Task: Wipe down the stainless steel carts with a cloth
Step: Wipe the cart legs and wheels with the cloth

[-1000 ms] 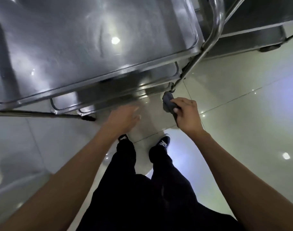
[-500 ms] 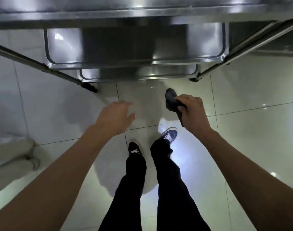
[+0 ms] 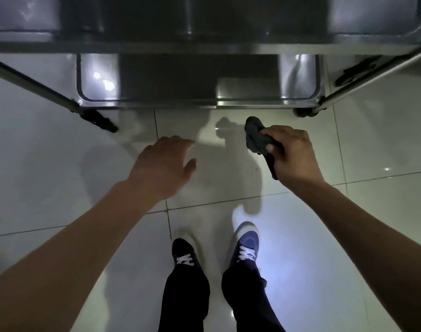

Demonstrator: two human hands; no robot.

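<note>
Your right hand (image 3: 294,155), out at about one o'clock, grips a bunched dark cloth (image 3: 258,138) that pokes out ahead of your knuckles, held in the air over the tiled floor (image 3: 61,188) just short of the stainless steel cart (image 3: 204,47) that spans the twelve o'clock edge. Your left hand (image 3: 165,164), at about eleven o'clock, hovers palm down with loose, spread fingers and holds nothing. Your two dark shoes (image 3: 185,256) stand at six o'clock.

Stainless steel cart (image 3: 204,47) now squarely ahead; feet (image 3: 246,243) farther back from lower shelf (image 3: 298,77)
</note>
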